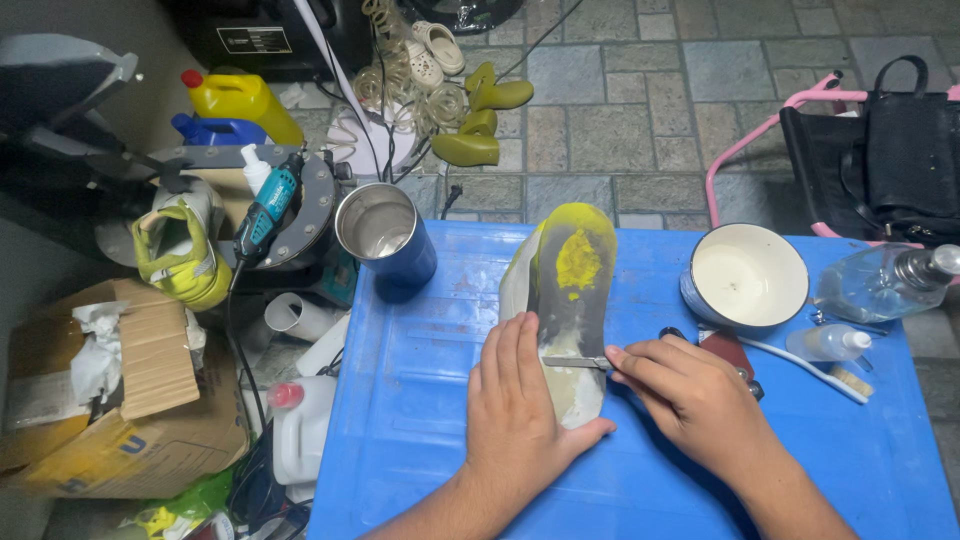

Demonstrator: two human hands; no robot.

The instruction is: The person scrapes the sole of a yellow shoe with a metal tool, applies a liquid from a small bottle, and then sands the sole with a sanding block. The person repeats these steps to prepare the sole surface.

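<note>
Both forearms enter from the bottom edge of the frame and meet at centre over a blue plastic table point(420, 420). Lying flat with its fingers together and the thumb spread to the right, the left hand point(518, 410) presses down on the near end of a shoe sole point(570, 300), which lies lengthwise on the table at centre frame, its grey face up with a yellow patch and yellow rim toward the far end. Curled fingers of the right hand point(690, 395) pinch a thin metal blade point(575, 362), whose tip lies across the sole just beside the left index finger. Its handle is hidden inside the right fist, so the kind of tool is hard to make out, and the near end of the sole is covered by the left palm. A dark red object point(728, 352) peeks out behind the right knuckles, mostly hidden. Right of the sole stands a white enamel bowl point(748, 275), with a clear glass bottle point(885, 280), a small plastic bottle point(828, 343) and a toothbrush point(810, 368) further toward the right edge. A blue steel cup point(385, 240) stands at the table's upper left corner. On the floor at left are a cardboard box point(120, 400), a yellow shoe point(180, 255), a teal rotary tool point(268, 205) and a yellow jug point(240, 100); a black bag on a pink frame point(880, 160) is cut off at upper right.
</note>
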